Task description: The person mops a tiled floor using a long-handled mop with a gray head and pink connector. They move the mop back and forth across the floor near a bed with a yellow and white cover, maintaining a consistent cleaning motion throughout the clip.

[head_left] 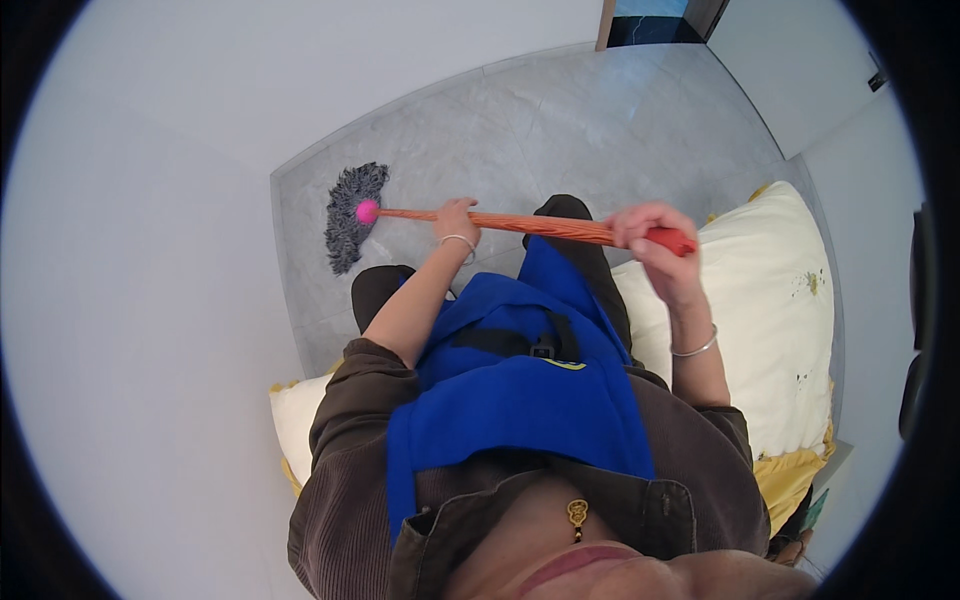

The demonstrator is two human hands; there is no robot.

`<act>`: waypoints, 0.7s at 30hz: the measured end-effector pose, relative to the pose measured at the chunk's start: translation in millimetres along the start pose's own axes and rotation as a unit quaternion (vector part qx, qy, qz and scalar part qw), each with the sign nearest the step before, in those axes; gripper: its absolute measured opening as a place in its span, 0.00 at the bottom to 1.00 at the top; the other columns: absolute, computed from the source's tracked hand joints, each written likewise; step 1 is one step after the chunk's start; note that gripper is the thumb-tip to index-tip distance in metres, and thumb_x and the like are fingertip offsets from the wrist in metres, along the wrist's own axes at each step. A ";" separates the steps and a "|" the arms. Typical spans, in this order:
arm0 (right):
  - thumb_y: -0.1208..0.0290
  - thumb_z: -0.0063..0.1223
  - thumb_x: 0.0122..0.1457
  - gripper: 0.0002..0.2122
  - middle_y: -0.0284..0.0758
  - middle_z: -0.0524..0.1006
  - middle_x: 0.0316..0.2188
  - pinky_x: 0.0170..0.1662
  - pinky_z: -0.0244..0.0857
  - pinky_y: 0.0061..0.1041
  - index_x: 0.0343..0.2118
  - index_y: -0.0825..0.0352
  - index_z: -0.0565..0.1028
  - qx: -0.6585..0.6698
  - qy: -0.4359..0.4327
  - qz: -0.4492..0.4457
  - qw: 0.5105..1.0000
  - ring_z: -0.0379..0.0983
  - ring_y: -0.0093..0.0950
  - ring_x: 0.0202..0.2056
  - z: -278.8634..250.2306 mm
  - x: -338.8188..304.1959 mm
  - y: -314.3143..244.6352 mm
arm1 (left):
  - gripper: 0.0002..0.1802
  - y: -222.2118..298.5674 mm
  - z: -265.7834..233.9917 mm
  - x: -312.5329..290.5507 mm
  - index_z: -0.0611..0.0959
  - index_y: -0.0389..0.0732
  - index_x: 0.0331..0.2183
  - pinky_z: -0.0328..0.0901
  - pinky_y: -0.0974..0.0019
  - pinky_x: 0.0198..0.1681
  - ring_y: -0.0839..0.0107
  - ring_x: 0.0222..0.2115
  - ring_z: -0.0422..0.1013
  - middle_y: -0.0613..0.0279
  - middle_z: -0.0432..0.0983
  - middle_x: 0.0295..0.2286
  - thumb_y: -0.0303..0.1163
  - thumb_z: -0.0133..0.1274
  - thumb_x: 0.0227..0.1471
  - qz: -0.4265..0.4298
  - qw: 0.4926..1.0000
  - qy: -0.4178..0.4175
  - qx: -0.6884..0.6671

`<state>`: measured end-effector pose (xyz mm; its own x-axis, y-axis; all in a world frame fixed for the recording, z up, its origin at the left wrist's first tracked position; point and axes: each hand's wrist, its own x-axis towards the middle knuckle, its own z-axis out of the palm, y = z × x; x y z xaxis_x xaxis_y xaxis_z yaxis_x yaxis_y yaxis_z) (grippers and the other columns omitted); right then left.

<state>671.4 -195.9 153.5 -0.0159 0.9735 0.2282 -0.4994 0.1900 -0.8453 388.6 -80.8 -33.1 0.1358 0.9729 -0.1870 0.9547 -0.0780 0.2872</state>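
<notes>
A mop with a wood-grained orange handle (540, 225) crosses in front of me, its red end cap (671, 241) at the right. Its grey shaggy mop head (352, 222) with a pink round joint lies on the floor at the left, near the wall corner. My left hand (458, 220) is closed round the handle's lower part, close to the pink joint. Farther up, my right hand (657, 245) grips the handle just below the red cap. Both hands hold the mop at once.
Grey tiled floor (480, 130) stretches ahead to a doorway (655, 30) at the far right. A white wall (150, 250) runs along the left. Cream cushions (745, 310) with yellow edging lie beside me on the right, and part of another cushion (300, 420) shows at the left.
</notes>
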 end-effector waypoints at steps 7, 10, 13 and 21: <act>0.71 0.45 0.44 0.11 0.30 0.63 0.15 0.41 0.59 0.35 0.31 0.71 0.68 -0.120 0.018 -0.080 0.989 0.62 0.26 0.23 -30.6 -23.8 -81.0 | 0.16 118.7 -1.1 -0.5 0.79 0.52 0.32 0.63 0.59 0.37 0.61 0.35 0.69 0.59 0.73 0.30 0.27 0.51 0.35 0.093 0.995 0.008 -0.031; 0.64 0.43 0.48 0.14 0.27 0.60 0.13 0.36 0.56 0.31 0.33 0.70 0.66 -0.154 -0.007 -0.139 0.978 0.58 0.24 0.20 -23.3 -36.0 -102.9 | 0.15 156.5 3.2 -7.1 0.79 0.52 0.31 0.61 0.59 0.37 0.61 0.35 0.68 0.60 0.73 0.30 0.26 0.50 0.36 0.157 0.987 0.007 -0.043; 0.61 0.42 0.50 0.16 0.26 0.59 0.13 0.35 0.54 0.27 0.37 0.69 0.65 -0.186 0.015 -0.175 0.967 0.56 0.22 0.21 -19.8 -55.2 -125.7 | 0.13 192.5 8.9 -10.0 0.79 0.50 0.29 0.60 0.58 0.37 0.61 0.34 0.69 0.59 0.73 0.27 0.25 0.49 0.36 0.232 0.966 -0.041 -0.110; 0.76 0.40 0.53 0.10 0.29 0.58 0.14 0.27 0.59 0.24 0.38 0.73 0.67 -0.325 0.360 -0.354 0.800 0.54 0.20 0.16 3.3 -79.9 -137.6 | 0.09 236.4 27.5 -5.7 0.79 0.45 0.26 0.63 0.59 0.37 0.56 0.33 0.68 0.55 0.74 0.28 0.25 0.50 0.36 0.346 0.904 -0.135 -0.212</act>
<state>738.5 -300.3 253.2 0.6907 0.3703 0.6211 0.3968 0.5240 -0.7537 620.8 -110.8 10.0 0.7757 0.6303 -0.0312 0.4372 -0.5010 0.7469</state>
